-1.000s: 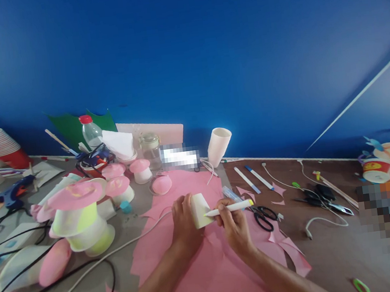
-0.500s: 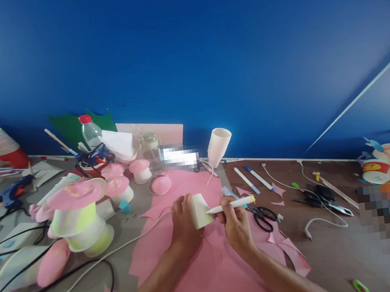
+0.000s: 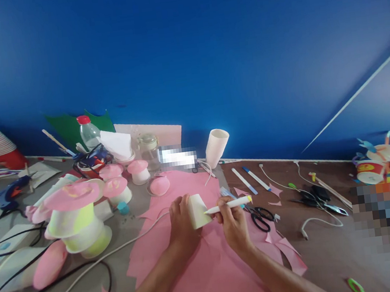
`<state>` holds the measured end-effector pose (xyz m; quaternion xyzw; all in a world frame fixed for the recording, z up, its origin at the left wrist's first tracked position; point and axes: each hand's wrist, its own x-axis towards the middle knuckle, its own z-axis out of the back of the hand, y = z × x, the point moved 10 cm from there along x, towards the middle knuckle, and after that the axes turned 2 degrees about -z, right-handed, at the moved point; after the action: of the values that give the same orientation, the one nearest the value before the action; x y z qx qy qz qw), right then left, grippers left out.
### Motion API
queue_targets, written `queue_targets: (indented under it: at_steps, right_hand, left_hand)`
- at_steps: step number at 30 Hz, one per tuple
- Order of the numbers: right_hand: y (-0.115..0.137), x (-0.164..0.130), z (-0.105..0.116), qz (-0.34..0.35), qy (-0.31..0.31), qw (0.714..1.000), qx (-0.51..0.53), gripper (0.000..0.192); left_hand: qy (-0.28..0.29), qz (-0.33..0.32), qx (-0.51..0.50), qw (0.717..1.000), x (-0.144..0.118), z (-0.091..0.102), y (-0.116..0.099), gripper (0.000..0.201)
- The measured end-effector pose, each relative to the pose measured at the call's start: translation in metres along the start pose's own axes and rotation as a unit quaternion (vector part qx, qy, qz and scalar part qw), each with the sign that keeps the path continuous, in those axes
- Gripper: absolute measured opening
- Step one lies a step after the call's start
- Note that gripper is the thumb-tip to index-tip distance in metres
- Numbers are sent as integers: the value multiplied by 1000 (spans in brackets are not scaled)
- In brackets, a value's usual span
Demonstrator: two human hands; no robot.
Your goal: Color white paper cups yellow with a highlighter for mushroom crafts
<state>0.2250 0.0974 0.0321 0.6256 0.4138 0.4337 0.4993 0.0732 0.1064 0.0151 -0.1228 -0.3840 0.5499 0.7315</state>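
My left hand [image 3: 183,223] is wrapped round a small white paper cup [image 3: 196,212] with pale yellow colouring on its side. A white marker with a yellow end [image 3: 232,204] is pinched in my right hand [image 3: 234,226], its tip at the cup's wall. Both hands are above pink paper [image 3: 197,278] spread over the table. Just right of my right hand lies a pair of black-handled scissors [image 3: 261,218], among pink offcuts [image 3: 294,257]. The far side of the cup is hidden by my left fingers.
On the left stand cups with pink paper tops [image 3: 71,196], a glue gun [image 3: 9,199] and looping black cables. A white cup [image 3: 217,145], a glass jar [image 3: 148,149] and a bottle [image 3: 88,133] are near the blue wall. Two markers [image 3: 245,181] lie at right.
The whole view has shifted slightly left. Both hands keep their grips, and the marker tip stays at the cup's wall with little visible movement.
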Motion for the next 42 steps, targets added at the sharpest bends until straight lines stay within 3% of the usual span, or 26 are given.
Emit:
queue_targets:
  at_steps: [8, 14, 17, 22, 28, 34, 42]
  right_hand:
    - [-3, -6, -4, 2, 20, 1000, 22, 36]
    - [2, -4, 13, 28, -61, 997, 49, 35]
    - [1, -5, 9, 51, -38, 998, -19, 32]
    - [9, -13, 3, 149, -8, 980, -135, 12]
    - [13, -18, -9, 222, 38, 956, -186, 28]
    - [8, -23, -20, 247, 88, 936, -233, 32]
    - [2, -16, -9, 213, 49, 956, -194, 17]
  left_hand:
    - [-29, -27, 24, 999, -1, -2, 1, 59]
    - [-15, -16, 11, 1000, -2, -1, 2, 58]
    - [-13, -3, 2, 1000, 0, 1, 1, 55]
    - [-3, 25, -15, 1000, 1, 4, 2, 50]
    - [-17, 49, -31, 998, 2, 8, 9, 57]
    - [-8, 81, -77, 994, 0, 6, 12, 66]
    - [-11, 99, -149, 984, -3, 5, 15, 75]
